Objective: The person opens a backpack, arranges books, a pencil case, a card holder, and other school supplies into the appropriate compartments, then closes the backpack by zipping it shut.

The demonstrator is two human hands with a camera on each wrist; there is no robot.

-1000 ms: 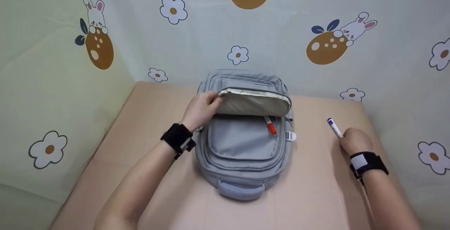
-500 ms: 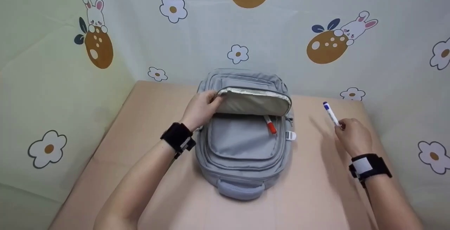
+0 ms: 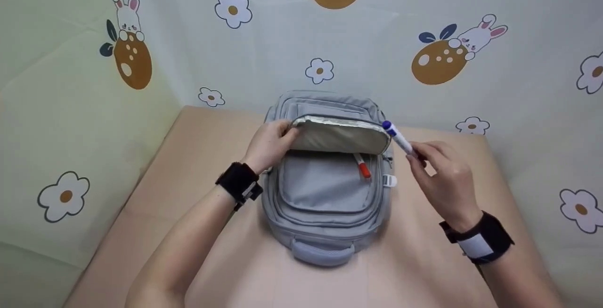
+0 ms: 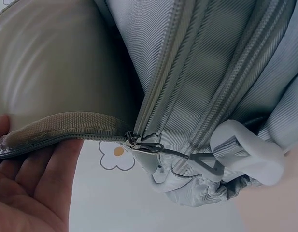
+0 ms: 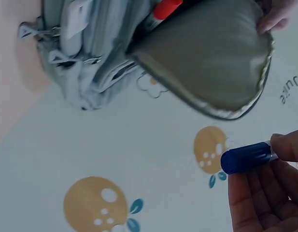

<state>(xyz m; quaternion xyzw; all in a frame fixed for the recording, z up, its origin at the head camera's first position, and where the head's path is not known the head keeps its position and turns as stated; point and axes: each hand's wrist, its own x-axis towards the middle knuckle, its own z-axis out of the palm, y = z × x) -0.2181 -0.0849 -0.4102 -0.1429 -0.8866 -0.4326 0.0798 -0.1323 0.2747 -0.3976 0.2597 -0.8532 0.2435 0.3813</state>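
A grey backpack lies on the table with its front pocket unzipped. My left hand pinches the edge of the pocket flap and holds it up, its pale lining showing. In the left wrist view, a zipper pull hangs at the end of the zip beside the fingers. My right hand pinches a white marker with a blue cap, cap pointing up and left, overlapping the flap's right corner in the head view. A red-capped marker sticks out of the pocket opening, its other end hidden inside.
The table has a pinkish-beige cover. A curtain printed with rabbits and flowers stands close behind the backpack and along both sides. A white buckle sits on the backpack's right side, and its carry handle faces the front.
My right hand has lifted the blue-capped marker from the right side of the table and brought it left to the flap's right corner. My left hand keeps its hold on the flap.
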